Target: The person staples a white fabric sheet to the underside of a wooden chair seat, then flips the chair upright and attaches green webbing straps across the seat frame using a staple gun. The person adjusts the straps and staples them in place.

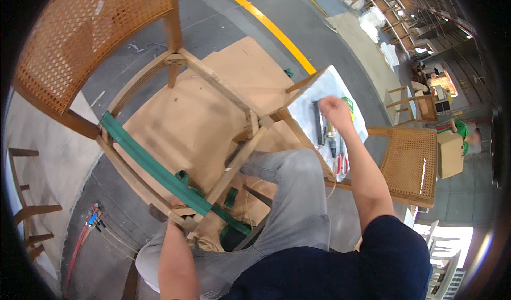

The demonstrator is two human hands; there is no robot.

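A person sits low on the floor with a wooden chair frame (213,82) tipped in front of them, its open seat frame facing up and its woven cane back (80,34) rising at ten o'clock. A green webbing strap (154,169) runs across the seat opening from the far rail at nine o'clock down to the near corner at six o'clock, pulled flat over the wood.

The left hand (178,223) sits at that near corner, at about seven o'clock from the middle of the view, pressed against the rail where the strap ends. Most of it is hidden behind the frame and the forearm, so I cannot tell how the fingers are curled or whether they pinch the strap itself.

The right hand (334,111) reaches out at two o'clock over a small white-topped stool (306,106). It is closed into a loose fist above the tools lying there; whether anything is inside the fist I cannot tell. Just under it lie a dark staple gun (331,139), a long black bar (319,122), and red-handled pliers (340,164) nearer the person.

Brown cardboard (202,114) covers the grey floor beneath the frame. More green webbing (231,233) lies loose beside the grey trouser leg at six o'clock. A second cane-backed chair (412,164) stands at three o'clock, and a yellow line (266,23) crosses the floor at twelve o'clock.
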